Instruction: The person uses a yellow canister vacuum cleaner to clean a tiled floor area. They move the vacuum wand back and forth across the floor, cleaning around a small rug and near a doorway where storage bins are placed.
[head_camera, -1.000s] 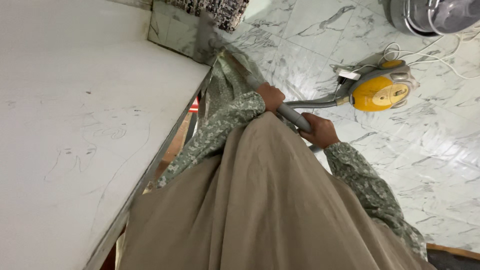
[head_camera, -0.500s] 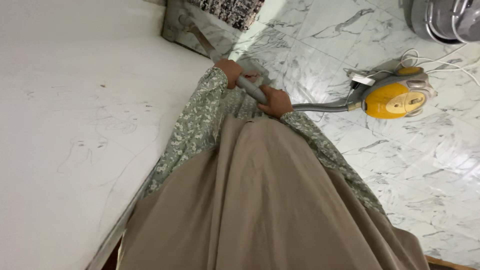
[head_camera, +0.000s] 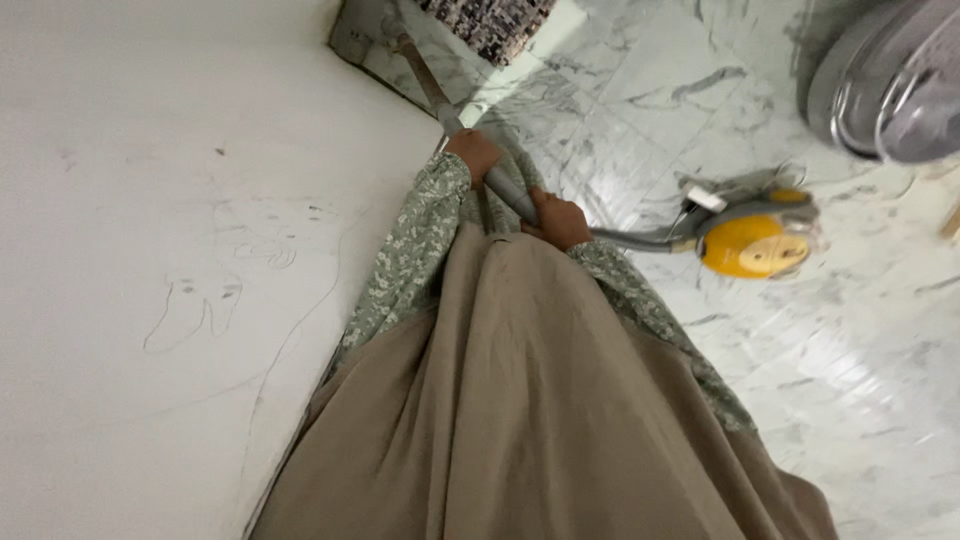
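Both my hands grip the grey wand (head_camera: 432, 92) of a vacuum cleaner. My left hand (head_camera: 474, 153) holds it higher up, close to the edge of the white surface. My right hand (head_camera: 560, 218) grips the thicker grey handle end, where the hose (head_camera: 640, 238) leaves it. The hose runs right to the yellow and grey canister (head_camera: 752, 240) standing on the marble floor. The wand reaches up to the floor head (head_camera: 365, 30) at the top, beside a dark patterned mat (head_camera: 490, 25). My beige garment hides everything below the hands.
A large white surface with faint pencil scribbles (head_camera: 190, 250) fills the left side, its edge right by my left arm. A grey round fan base (head_camera: 885, 85) stands at the top right. White marble tiles (head_camera: 860, 380) cover the floor on the right.
The wand has pushed further toward the top of the view and my hands have moved closer together. The view has shifted, so the canister sits lower and blurred and the fan base looms larger.
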